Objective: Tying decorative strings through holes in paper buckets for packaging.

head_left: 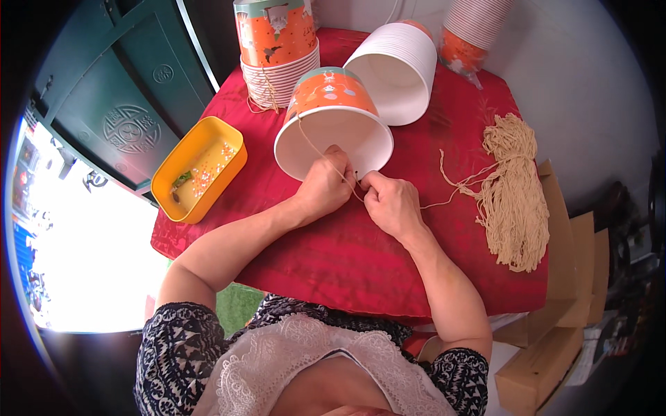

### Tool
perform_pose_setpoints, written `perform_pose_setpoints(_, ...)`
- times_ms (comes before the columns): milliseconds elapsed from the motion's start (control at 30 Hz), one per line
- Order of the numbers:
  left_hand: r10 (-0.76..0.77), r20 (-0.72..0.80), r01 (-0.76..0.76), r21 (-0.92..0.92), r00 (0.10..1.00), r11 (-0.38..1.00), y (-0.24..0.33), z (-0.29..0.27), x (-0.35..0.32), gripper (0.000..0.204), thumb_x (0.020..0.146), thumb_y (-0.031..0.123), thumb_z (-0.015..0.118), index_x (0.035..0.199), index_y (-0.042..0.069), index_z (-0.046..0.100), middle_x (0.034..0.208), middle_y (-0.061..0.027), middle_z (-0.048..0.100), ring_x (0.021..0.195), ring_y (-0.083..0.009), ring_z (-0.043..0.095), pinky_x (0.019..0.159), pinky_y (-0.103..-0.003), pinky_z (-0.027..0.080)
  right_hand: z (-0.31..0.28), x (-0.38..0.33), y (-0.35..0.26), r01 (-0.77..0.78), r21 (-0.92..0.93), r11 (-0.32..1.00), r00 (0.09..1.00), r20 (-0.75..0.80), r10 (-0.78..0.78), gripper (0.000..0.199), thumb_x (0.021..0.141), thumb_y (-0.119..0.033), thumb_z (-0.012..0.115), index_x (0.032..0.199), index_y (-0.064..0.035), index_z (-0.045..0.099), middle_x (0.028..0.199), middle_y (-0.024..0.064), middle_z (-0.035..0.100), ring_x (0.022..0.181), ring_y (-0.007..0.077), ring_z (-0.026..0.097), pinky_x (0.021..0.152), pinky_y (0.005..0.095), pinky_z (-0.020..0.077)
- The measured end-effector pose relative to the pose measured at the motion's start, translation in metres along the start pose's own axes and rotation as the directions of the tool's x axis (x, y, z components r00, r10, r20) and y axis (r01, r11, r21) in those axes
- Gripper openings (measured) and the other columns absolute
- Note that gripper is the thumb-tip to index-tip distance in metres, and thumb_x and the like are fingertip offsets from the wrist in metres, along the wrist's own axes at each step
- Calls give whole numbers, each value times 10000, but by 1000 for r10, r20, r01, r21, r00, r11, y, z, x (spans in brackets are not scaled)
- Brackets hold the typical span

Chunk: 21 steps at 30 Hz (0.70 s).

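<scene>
Two hands meet at the near rim of an orange bucket [333, 132], which lies tilted on the red tablecloth [312, 267] with its white mouth toward me. From my remote place I see the left hand [323, 183] pinching this rim, its thumb side reaching inside. The right hand [392, 204] is curled just beside it; what exactly its fingertips pinch, I cannot tell. A thin cord [307, 141] hangs from the rim's far left side, crosses the mouth and passes by both hands. To the right lies a beige yarn bundle [517, 194]; to the left, a yellow tub [222, 179] contains small pale and orange bits.
</scene>
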<state>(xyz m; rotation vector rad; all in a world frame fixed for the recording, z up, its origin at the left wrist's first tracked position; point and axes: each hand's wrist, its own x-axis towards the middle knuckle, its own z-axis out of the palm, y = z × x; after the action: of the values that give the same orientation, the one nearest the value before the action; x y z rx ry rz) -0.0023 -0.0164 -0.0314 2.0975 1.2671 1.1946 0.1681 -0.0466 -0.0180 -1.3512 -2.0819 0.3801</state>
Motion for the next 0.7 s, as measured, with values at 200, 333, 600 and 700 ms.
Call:
perform_pose_setpoints(200, -12, 32, 9, 101, 999, 995, 3, 3, 3, 64, 735, -49, 618, 739, -46, 555, 836, -212, 608, 728, -377, 616, 632, -429, 492, -1, 1, 1, 57, -63, 996, 995, 80, -52, 118, 786, -44, 562, 849, -49, 662, 715, 181, 653, 659, 370, 649, 601, 464, 510)
perform_pose_setpoints(333, 1, 37, -6, 111, 999, 994, 2, 0, 5, 63, 740, -40, 620, 739, -49, 558, 845, -216, 608, 728, -379, 621, 636, -432, 494, -4, 0, 3, 144, 10, 990, 989, -46, -143, 107, 794, -26, 583, 851, -47, 671, 687, 183, 645, 597, 328, 651, 539, 412, 502)
perform_pose_setpoints(600, 11, 102, -16, 56, 995, 998, 2, -3, 7, 73, 762, 2, 620, 776, -53, 574, 900, -251, 596, 809, -436, 622, 718, -468, 517, -24, 10, 9, 57, 141, 988, 893, -451, 13, 166, 841, -163, 702, 810, -12, 640, 538, 94, 581, 467, 233, 612, 456, 368, 467)
perform_pose_setpoints(700, 56, 49, -60, 83, 997, 995, 0, 0, 6, 66, 746, -24, 631, 734, -34, 568, 837, -193, 609, 763, -363, 627, 665, -414, 500, -6, 17, 22, 63, 161, 985, 907, -420, 10, 260, 888, -251, 665, 881, 8, 645, 573, 146, 610, 524, 303, 640, 508, 413, 492)
